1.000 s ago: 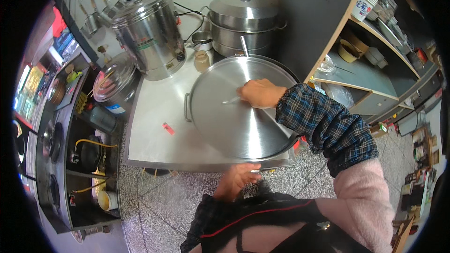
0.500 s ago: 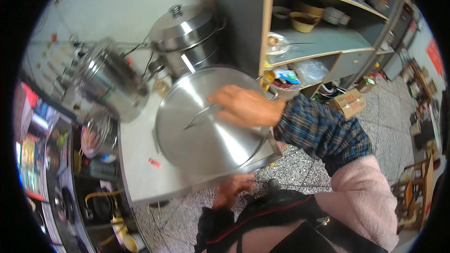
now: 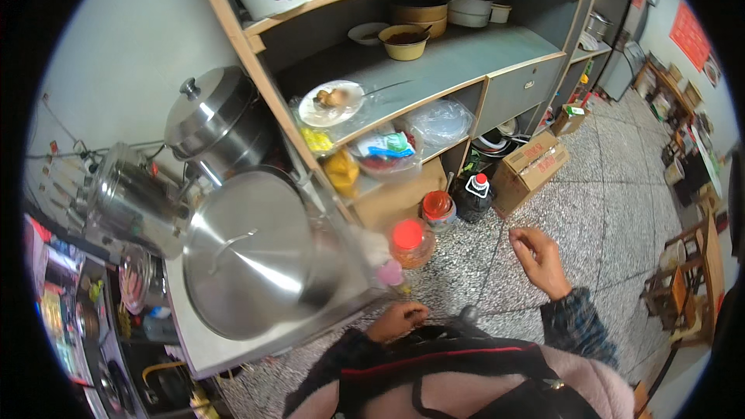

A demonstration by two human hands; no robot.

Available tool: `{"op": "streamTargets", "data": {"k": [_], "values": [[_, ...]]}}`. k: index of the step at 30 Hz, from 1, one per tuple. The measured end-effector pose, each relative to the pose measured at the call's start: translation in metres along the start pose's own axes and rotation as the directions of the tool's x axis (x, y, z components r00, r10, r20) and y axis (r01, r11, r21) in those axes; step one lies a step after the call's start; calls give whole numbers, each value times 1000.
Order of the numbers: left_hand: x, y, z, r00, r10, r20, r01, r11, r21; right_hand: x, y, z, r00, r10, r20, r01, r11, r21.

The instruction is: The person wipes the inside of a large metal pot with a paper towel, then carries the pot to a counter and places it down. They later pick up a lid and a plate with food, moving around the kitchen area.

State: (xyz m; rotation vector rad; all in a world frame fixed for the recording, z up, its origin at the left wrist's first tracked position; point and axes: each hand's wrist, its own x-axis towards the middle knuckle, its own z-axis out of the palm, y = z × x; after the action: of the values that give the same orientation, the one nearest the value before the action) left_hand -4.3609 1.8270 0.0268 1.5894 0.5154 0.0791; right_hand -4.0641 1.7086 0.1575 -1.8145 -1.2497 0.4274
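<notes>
My right hand point(image 3: 539, 262) hangs over the speckled floor, off to the right of the counter. Its fingers are loosely bent with a gap to the thumb, and nothing is in it. Close to my body, by the counter's front corner, my left hand point(image 3: 398, 321) is empty too, fingers half curled and slightly apart. A wide stainless steel pot lid point(image 3: 244, 264) with a thin loop handle lies on the counter point(image 3: 203, 345), touched by neither hand. Nearest to my hands on the floor are a red-lidded jar point(image 3: 411, 242) and a dark bottle with a red cap point(image 3: 473, 200).
A lidded steel steamer pot point(image 3: 213, 112) and a tall steel container point(image 3: 136, 202) stand behind the lid. The shelf unit point(image 3: 466, 70) holds bowls, a plate of food point(image 3: 331, 103) and bags. A cardboard box point(image 3: 530, 173) sits on the floor; wooden stools point(image 3: 683, 295) stand at right.
My right hand has left the lid's handle and swung right over the floor. The view has turned right, showing more of the shelves and floor. My left hand stays near my body.
</notes>
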Motion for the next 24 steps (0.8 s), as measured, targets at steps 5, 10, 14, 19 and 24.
{"op": "streamTargets", "data": {"k": [5, 10, 14, 19, 24], "values": [[120, 33, 55, 996, 60, -69, -53, 993, 102, -32, 90, -59, 990, 134, -51, -131, 989, 63], [193, 59, 73, 996, 71, -46, -76, 989, -123, -49, 145, -100, 956, 291, 41, -294, 948, 118], [220, 69, 47, 974, -136, -181, 90, 967, -240, -27, 175, -111, 959, 282, 14, -282, 951, 125], [234, 87, -13, 854, -29, -520, -79, 980, -184, 4, 185, -113, 940, 336, 63, -341, 932, 119], [248, 107, -128, 332, 135, -933, -503, 863, -54, 50, 178, -109, 944, 315, 101, -317, 949, -1]]}}
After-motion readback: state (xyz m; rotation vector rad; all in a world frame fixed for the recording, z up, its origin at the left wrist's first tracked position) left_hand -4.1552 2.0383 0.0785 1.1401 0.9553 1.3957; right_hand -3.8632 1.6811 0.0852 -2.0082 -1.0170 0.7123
